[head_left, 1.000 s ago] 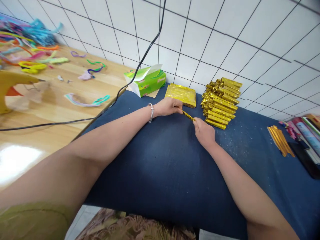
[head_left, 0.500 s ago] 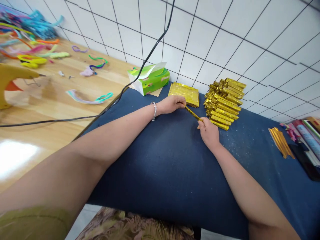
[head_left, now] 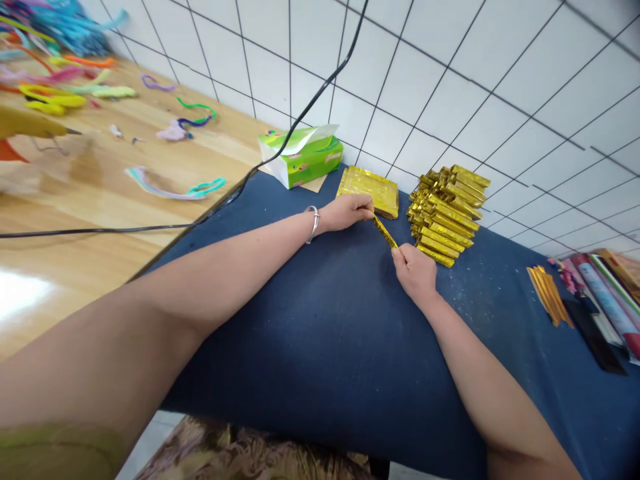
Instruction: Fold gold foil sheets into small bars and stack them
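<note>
Between my two hands stretches a narrow folded strip of gold foil paper [head_left: 385,231], slanting down to the right. My left hand [head_left: 349,211], with a silver bangle at the wrist, is closed on its upper end. At the lower end my right hand [head_left: 415,268] pinches it between thumb and fingers. Just behind my left hand lies a flat stack of gold foil sheets [head_left: 373,187]. Beyond my right hand rises a pile of folded gold foil strips [head_left: 447,210], stacked against the tiled wall.
A green tissue box [head_left: 313,160] stands at the back, with a black cable [head_left: 305,110] running past it. On the wooden table [head_left: 165,153] at left are pipe cleaners [head_left: 65,40] and a yellow glue gun [head_left: 30,123]. At right lie orange-gold strips [head_left: 550,293] and a dark phone-like object [head_left: 595,337].
The foil strip has turned in my fingers and shows more of its broad face. My right hand has shifted slightly down and left. The whole view has moved a little.
</note>
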Demonstrator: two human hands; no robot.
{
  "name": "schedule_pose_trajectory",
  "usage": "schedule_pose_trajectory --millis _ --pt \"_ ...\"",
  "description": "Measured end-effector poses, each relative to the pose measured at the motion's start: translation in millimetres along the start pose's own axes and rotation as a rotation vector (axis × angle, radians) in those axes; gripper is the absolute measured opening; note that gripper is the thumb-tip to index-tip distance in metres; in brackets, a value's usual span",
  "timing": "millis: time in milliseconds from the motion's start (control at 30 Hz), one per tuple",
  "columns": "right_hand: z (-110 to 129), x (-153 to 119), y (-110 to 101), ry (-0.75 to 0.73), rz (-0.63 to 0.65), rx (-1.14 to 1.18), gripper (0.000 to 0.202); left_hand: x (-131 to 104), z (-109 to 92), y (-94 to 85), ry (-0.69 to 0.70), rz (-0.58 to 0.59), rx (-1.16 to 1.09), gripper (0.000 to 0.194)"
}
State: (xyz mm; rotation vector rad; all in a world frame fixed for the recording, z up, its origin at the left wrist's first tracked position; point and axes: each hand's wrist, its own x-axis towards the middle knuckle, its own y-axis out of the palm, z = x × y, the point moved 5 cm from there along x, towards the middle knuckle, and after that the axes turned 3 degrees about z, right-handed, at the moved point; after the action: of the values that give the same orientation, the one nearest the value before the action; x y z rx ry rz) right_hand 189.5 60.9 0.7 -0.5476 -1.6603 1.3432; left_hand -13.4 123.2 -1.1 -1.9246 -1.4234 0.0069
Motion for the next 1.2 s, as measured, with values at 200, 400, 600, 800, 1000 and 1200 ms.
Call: schedule_pose_trajectory --millis 200,400,600,800,1000,1200 --pt "10.2 -3.5 -7.1 -0.085 -0.044 -0.015 0.035 3.4 -0.4 2.5 0.032 0.012 -0.165 0.009" --pt "10.7 -5.2 -6.8 -0.108 -0.079 -0.011 0.033 3.5 -4.4 6.8 -0.035 -0.031 0.045 0.012" --pt "9.5 -5.4 -4.7 -0.102 -0.106 0.003 0.033 2.6 -9.7 10.6 0.011 0.008 0.152 0.018" --pt "8.8 -4.1 -4.5 -0.067 -0.052 0.030 0.034 3.1 -6.0 6.7 0.095 0.058 0.243 0.016" --pt "15.6 -4.4 -3.4 -0.116 0.013 -0.023 0.030 -1.8 -19.5 -1.0 0.287 0.064 0.537 0.030" --pt "19.5 -3.8 -4.0 -0.155 0.041 -0.047 0.029 -7.2 -40.9 5.8 0.342 0.065 0.670 0.070"
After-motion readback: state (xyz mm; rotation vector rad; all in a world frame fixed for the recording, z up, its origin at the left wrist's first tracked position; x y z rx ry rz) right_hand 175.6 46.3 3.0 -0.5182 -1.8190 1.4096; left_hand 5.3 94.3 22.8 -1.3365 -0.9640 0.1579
